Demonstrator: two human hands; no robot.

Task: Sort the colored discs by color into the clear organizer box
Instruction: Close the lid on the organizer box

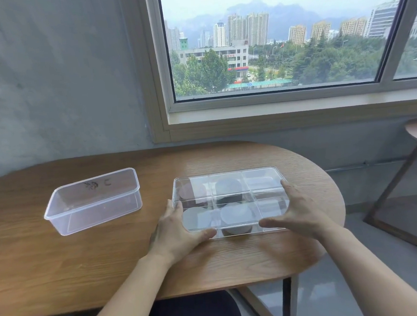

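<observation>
While left hand (175, 226) and right hand (297, 208), well apart, fingers straight, press the box (234, 233) at its near corners on the table (61, 271), discs (227, 186) sit inside. Likely lid (259, 174) step: keep pressure even, lift level, don't jolt discs.

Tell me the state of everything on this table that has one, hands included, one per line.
Organizer box: flat on the table, lid apparently on.
Discs: inside its compartments.
Plastic tub: upright, open, empty.
Left hand: fingers spread, touching the box's near left corner.
Right hand: fingers spread, touching its right side.
</observation>
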